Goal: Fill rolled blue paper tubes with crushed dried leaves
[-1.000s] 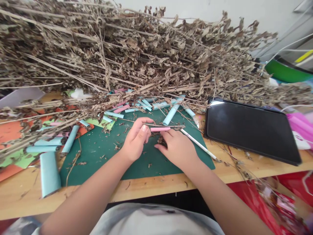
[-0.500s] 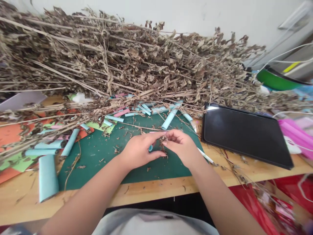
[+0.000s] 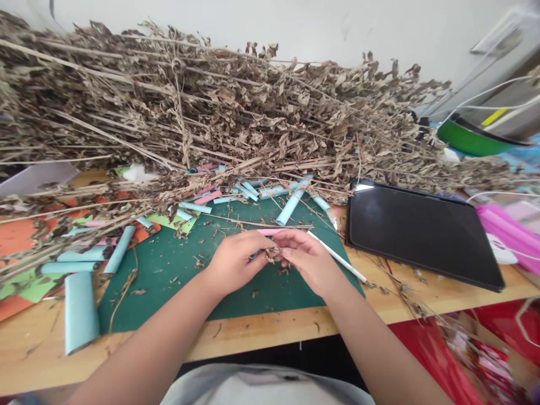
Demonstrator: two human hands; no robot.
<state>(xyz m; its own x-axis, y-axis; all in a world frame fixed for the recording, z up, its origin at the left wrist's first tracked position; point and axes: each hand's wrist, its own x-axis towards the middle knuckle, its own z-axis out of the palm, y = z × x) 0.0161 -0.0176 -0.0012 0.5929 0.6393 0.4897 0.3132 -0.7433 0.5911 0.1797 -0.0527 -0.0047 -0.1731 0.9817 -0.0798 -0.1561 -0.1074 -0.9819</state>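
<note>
Over the green cutting mat (image 3: 169, 298), my two hands meet at their fingertips. A small clump of dry brown leaves (image 3: 272, 255) is pinched by my right hand (image 3: 310, 261), whose fingers are closed. Curled beside it, my left hand (image 3: 234, 261) has its thumb and forefinger drawn together at the clump. The blue paper tube seen in the left hand a moment ago is now hidden by the fingers. Just beyond the hands lie a pink paper tube (image 3: 270, 231) and a white stick (image 3: 337, 257). Leaf crumbs are scattered on the mat.
A large heap of dried leafy stalks (image 3: 236, 107) fills the back, against the wall. Several blue paper rolls (image 3: 291, 207) lie before it, with a wider blue roll (image 3: 80, 312) at left. A black tablet (image 3: 422, 233) rests at right, near a green bowl-like object (image 3: 476, 138).
My left thumb has closed towards the forefinger, covering the blue tube's end. The leaf clump has shifted slightly left and down between the hands. The view has moved a little.
</note>
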